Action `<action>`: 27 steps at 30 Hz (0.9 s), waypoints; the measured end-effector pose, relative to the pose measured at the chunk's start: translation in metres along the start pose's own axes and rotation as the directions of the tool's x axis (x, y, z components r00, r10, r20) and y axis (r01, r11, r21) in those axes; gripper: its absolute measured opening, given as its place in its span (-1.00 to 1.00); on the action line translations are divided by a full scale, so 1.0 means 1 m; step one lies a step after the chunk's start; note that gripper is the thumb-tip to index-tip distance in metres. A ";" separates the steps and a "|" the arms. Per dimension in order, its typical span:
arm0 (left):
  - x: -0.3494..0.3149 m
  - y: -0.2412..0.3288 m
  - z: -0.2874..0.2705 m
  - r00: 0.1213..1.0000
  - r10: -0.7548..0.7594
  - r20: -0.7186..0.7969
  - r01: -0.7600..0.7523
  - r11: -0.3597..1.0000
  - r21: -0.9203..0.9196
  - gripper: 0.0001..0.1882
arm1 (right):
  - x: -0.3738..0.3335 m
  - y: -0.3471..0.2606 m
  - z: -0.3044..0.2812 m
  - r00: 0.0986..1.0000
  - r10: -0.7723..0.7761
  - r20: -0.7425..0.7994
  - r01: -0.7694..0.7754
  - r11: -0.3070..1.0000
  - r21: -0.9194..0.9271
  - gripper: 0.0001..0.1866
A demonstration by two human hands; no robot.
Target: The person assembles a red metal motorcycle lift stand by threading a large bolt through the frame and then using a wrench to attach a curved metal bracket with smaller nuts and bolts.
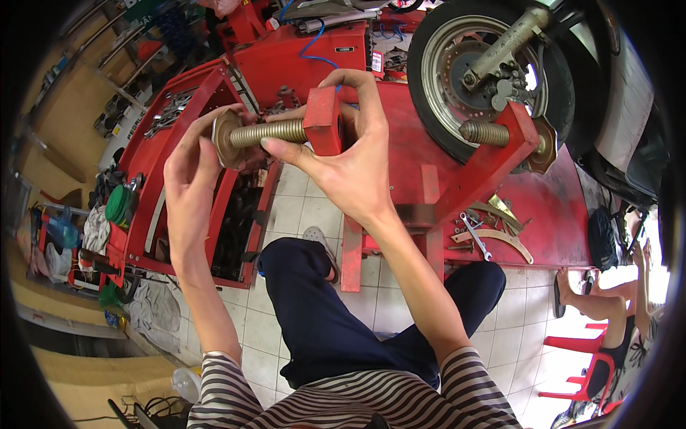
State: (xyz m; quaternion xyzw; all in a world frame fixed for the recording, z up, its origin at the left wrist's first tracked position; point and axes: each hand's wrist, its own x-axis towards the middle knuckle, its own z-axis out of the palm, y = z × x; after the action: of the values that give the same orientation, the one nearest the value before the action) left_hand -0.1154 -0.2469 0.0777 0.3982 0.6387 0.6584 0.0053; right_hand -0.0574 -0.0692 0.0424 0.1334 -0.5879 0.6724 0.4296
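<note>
A thick threaded screw lies nearly level in front of me, with a wide worn metal disc on its left end. Its right end enters a red metal block. My left hand is closed around the disc, fingers behind it. My right hand wraps the block from the right, its thumb against the screw; the block hides some fingers. A matching screw passes through a red clamp arm to the right, its disc on the outer side, beside a motorcycle wheel.
On the red platform lie a wrench, curved brake shoes and small parts. A red tool cart with wrenches stands left. At lower right, a person's legs show near a red plastic chair.
</note>
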 end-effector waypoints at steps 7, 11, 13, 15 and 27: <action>-0.001 -0.020 -0.007 0.944 0.321 0.081 -0.317 0.947 -0.060 -0.40 | 0.001 -0.012 0.001 0.997 0.065 0.039 -0.060 0.992 -0.108 -0.35; 0.003 -0.017 0.009 0.962 0.272 -0.001 -0.271 0.959 -0.087 -0.42 | -0.001 -0.004 0.006 0.999 0.047 -0.017 -0.046 0.998 0.052 -0.31; 0.004 -0.018 -0.004 0.998 0.063 -0.031 -0.062 0.997 0.045 -0.47 | -0.001 -0.002 0.003 0.999 0.035 -0.031 -0.035 0.999 0.021 -0.30; -0.001 -0.003 0.005 0.998 -0.066 0.002 0.066 0.996 0.055 -0.45 | -0.001 0.000 0.003 0.999 0.037 -0.029 -0.036 0.999 0.027 -0.29; -0.001 -0.010 0.015 0.954 0.297 -0.029 -0.298 0.938 -0.177 -0.51 | 0.000 -0.012 0.000 0.999 0.003 0.039 0.002 0.994 -0.113 -0.35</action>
State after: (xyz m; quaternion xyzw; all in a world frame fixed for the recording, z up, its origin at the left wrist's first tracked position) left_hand -0.1117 -0.2331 0.0661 0.4873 0.5094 0.7068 -0.0592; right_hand -0.0487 -0.0703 0.0506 0.1217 -0.6333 0.6353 0.4248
